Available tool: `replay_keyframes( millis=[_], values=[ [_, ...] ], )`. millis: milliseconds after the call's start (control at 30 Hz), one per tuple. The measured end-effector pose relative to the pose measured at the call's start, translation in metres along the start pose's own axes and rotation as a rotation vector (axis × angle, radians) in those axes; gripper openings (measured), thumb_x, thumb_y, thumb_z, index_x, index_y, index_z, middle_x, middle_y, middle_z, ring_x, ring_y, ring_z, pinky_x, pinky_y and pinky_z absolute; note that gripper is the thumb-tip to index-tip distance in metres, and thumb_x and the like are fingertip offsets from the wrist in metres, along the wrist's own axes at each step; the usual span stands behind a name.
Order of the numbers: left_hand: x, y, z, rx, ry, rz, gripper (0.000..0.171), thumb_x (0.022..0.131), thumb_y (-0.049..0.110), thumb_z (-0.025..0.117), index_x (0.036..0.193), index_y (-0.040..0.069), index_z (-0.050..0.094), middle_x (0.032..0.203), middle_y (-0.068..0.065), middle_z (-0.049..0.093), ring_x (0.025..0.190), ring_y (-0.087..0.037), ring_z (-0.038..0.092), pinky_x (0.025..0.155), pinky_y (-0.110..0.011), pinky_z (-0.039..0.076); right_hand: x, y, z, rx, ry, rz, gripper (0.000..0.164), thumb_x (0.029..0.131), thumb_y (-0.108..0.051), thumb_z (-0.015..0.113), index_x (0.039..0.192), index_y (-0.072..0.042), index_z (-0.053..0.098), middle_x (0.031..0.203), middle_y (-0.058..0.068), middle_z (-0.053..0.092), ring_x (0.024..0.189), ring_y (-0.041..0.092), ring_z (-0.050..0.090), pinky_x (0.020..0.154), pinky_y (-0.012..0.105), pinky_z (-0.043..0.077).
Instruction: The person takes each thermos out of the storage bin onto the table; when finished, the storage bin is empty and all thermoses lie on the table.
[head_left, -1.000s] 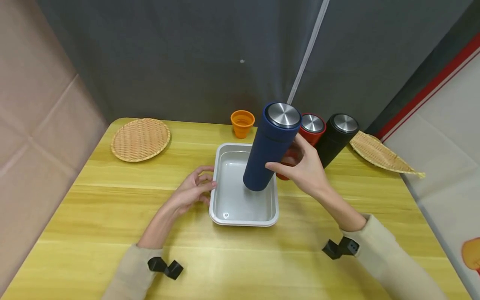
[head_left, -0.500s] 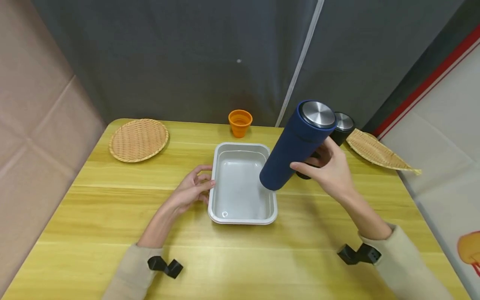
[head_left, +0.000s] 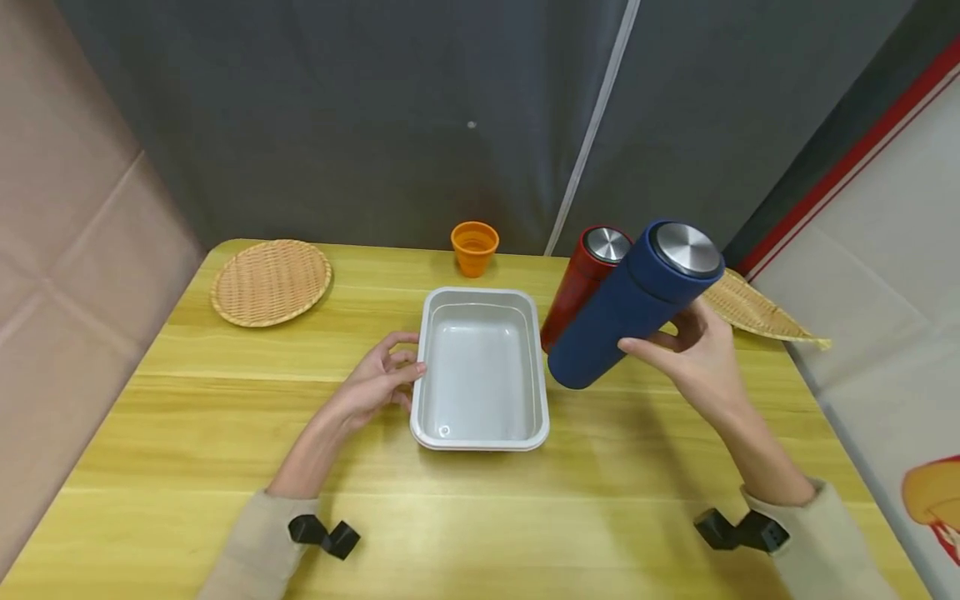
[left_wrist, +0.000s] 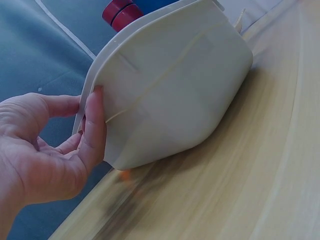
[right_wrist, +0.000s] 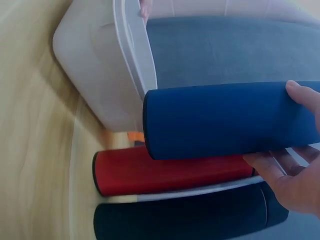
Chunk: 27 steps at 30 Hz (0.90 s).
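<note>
My right hand point(head_left: 693, 358) grips a blue thermos bottle point(head_left: 626, 312) with a steel-topped lid, thumb on one side and fingers on the other. The bottle hangs above the table, just right of a light grey plastic tray point(head_left: 542, 400), its lid leaning to the right. On the left, my left hand point(head_left: 378, 379) pinches the tray's rim between thumb and fingers; the left wrist view shows the tray's outer wall point(left_wrist: 175, 95) beside that hand. A red thermos bottle point(head_left: 573, 287) stands behind the blue one. The black bottle point(right_wrist: 180, 220) shows in the right wrist view, beyond the red one.
An orange cup point(head_left: 474, 248) stands behind the tray near the table's back edge. A round woven mat point(head_left: 272, 283) lies at the back left, and a second woven piece point(head_left: 757, 308) at the back right. A dark curtain point(head_left: 337, 125) hangs behind the table.
My right hand has carried the blue bottle from over the tray to the right, past its edge. The red bottle shows again and the black one is now hidden in the head view.
</note>
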<state>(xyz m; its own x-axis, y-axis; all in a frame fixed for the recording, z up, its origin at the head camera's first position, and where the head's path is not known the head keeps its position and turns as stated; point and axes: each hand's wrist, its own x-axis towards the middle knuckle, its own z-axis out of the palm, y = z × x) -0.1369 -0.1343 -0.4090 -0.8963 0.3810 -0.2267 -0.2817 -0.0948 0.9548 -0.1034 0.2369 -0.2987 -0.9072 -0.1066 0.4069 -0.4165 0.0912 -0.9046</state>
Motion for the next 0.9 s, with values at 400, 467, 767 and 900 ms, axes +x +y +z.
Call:
replay_keyframes(
  millis=[400, 467, 767, 900],
  values=[
    [0.000, -0.001, -0.001, -0.001, -0.005, -0.003, 0.055, 0.095, 0.001, 0.056, 0.141, 0.003, 0.027, 0.120, -0.030, 0.048, 0.073, -0.021, 0.060, 0.051, -0.029, 0.055, -0.019, 0.009, -0.034, -0.112, 0.093, 0.066, 0.068, 0.074, 0.019, 0.071, 0.135, -0.003, 0.051, 0.118, 0.009, 0.058, 0.105, 0.017, 0.059, 0.079, 0.019, 0.054],
    [0.000, -0.001, -0.001, -0.003, -0.002, -0.003, 0.055, 0.095, 0.001, 0.056, 0.141, 0.003, 0.027, 0.121, -0.031, 0.047, 0.073, -0.022, 0.060, 0.051, -0.029, 0.055, -0.021, 0.012, -0.041, -0.144, 0.101, 0.074, 0.068, 0.075, 0.019, 0.071, 0.136, -0.003, 0.050, 0.118, 0.009, 0.058, 0.104, 0.016, 0.059, 0.079, 0.019, 0.054],
    [0.001, -0.002, -0.001, 0.005, 0.002, 0.002, 0.055, 0.094, 0.001, 0.057, 0.141, 0.003, 0.028, 0.121, -0.030, 0.048, 0.075, -0.022, 0.061, 0.051, -0.030, 0.055, -0.027, 0.024, -0.066, -0.242, 0.122, 0.085, 0.069, 0.076, 0.018, 0.071, 0.137, -0.005, 0.050, 0.118, 0.007, 0.058, 0.105, 0.014, 0.058, 0.078, 0.016, 0.053],
    [0.001, -0.002, -0.001, 0.003, 0.000, 0.002, 0.055, 0.094, 0.001, 0.057, 0.141, 0.003, 0.028, 0.121, -0.031, 0.048, 0.075, -0.022, 0.061, 0.051, -0.030, 0.055, -0.027, 0.031, -0.079, -0.215, 0.134, 0.109, 0.069, 0.078, 0.017, 0.069, 0.139, -0.006, 0.048, 0.120, 0.005, 0.057, 0.108, 0.013, 0.056, 0.079, 0.014, 0.052]
  ],
)
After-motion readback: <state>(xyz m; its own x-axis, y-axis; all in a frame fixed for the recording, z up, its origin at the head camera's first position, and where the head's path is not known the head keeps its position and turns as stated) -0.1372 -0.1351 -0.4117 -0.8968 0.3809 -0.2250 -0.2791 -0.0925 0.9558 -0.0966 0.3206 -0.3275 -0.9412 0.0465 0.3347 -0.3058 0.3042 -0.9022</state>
